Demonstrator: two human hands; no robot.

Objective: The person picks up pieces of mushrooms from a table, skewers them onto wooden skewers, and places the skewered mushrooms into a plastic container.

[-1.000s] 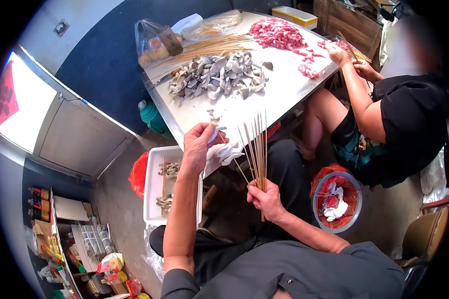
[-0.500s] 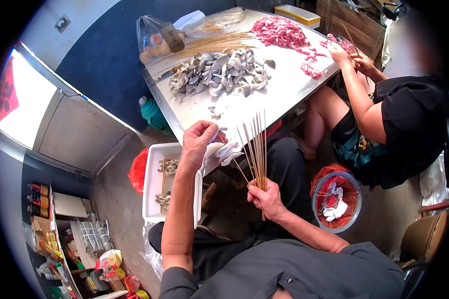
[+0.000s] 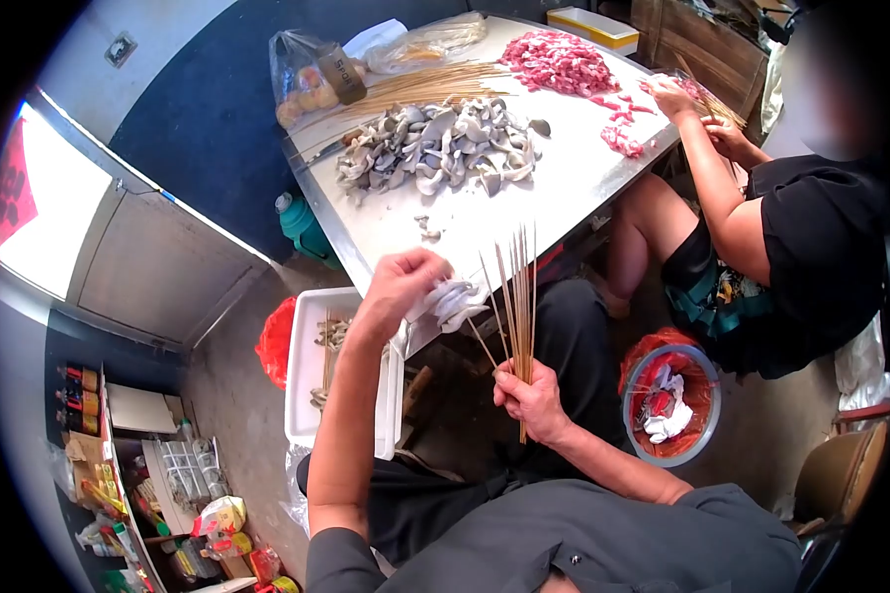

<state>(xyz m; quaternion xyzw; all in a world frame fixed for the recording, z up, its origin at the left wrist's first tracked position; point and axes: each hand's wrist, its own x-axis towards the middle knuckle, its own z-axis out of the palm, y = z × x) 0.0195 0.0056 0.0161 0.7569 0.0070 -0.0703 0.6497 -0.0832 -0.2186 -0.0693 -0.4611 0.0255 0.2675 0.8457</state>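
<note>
My right hand (image 3: 531, 397) is wrapped round a bundle of thin wooden skewers (image 3: 521, 306), their tips fanned upward. One skewer leans out to the left, with pale oyster mushroom pieces (image 3: 453, 304) threaded near its upper end. My left hand (image 3: 401, 289) is closed at the top of these pieces, pinching mushroom; its fingertips are partly hidden and slightly blurred. Behind, a heap of grey oyster mushrooms (image 3: 435, 146) lies on the white table (image 3: 366, 222), with a few small bits (image 3: 426, 227) nearer me. Left of my knees, a white tray (image 3: 300, 400) holds skewered mushrooms, partly behind my left forearm.
Loose skewers (image 3: 425, 84) and a plastic bag (image 3: 311, 84) lie at the table's far side, near a pile of raw meat (image 3: 559, 64). On the right a person (image 3: 732, 222) holds skewers. A lined bucket (image 3: 670, 405) and teal jug (image 3: 305, 232) stand on the floor.
My left hand has moved slightly down and its fingers have closed in over the mushroom pieces on the leaning skewer. The co-worker's hands have shifted slightly.
</note>
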